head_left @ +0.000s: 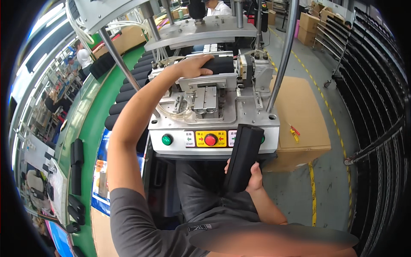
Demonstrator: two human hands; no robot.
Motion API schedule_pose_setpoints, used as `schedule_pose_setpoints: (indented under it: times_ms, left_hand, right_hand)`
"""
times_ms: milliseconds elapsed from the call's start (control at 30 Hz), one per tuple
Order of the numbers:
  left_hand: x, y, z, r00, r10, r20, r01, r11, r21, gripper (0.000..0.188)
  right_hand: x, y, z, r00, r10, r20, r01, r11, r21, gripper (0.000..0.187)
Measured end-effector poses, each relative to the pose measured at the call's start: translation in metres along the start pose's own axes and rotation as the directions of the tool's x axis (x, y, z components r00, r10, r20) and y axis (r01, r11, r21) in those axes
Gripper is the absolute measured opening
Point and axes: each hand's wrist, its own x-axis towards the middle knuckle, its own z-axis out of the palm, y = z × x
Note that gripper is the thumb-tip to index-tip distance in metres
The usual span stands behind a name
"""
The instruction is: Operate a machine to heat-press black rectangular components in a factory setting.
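Note:
My left hand [193,67] reaches over the metal press machine [214,122]. Its thumb and fingers close around the left part of a black rounded cylinder [223,64] lying sideways in the fixture. The cylinder's left end is hidden under the hand. In front of the machine, my right hand [253,177] grips a second black piece, a long box-like case [245,157]. This case is tilted, its upper end leaning right and covering part of the front panel. My right fingers show at both sides of it.
A red button [210,139] and a green button [167,139] sit on the machine's front. Several black cylinders [124,95] line the green conveyor at left. A cardboard box [302,120] bears a small red-and-yellow tool [294,133]. Metal posts [282,55] flank the fixture; black racks stand at far right.

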Motion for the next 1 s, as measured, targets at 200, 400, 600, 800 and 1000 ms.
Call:
schedule_pose_setpoints:
  times_ms: [200, 400, 600, 800, 1000]
  left_hand:
    - [-0.07, 0.096, -0.029, 0.891, 0.222, -0.396, -0.079, 0.935, 0.345, 0.075]
    - [-0.239, 0.166, 0.014, 0.964, 0.126, -0.236, -0.123, 0.992, 0.028, 0.078]
    - [-0.318, 0.147, 0.153, 0.975, 0.155, 0.162, -0.078, 0.912, -0.402, 0.075]
    - [-0.317, 0.126, 0.158, 0.957, 0.163, 0.239, -0.059, 0.919, -0.39, 0.065]
    - [-0.319, 0.125, 0.158, 0.951, 0.164, 0.261, -0.061, 0.93, -0.363, 0.063]
  right_hand:
    - [0.021, -0.035, -0.037, 0.989, -0.148, 0.013, 0.149, 0.988, -0.044, 0.104]
    - [0.105, -0.146, 0.04, 0.902, -0.405, 0.153, 0.244, 0.183, -0.952, 0.084]
    - [0.247, -0.165, 0.095, 0.886, -0.137, 0.443, 0.274, -0.617, -0.738, 0.074]
    - [0.349, -0.173, 0.085, 0.958, 0.18, 0.225, 0.286, -0.7, -0.655, 0.068]
    - [0.385, -0.155, 0.063, 0.946, 0.309, 0.094, 0.279, -0.636, -0.72, 0.069]
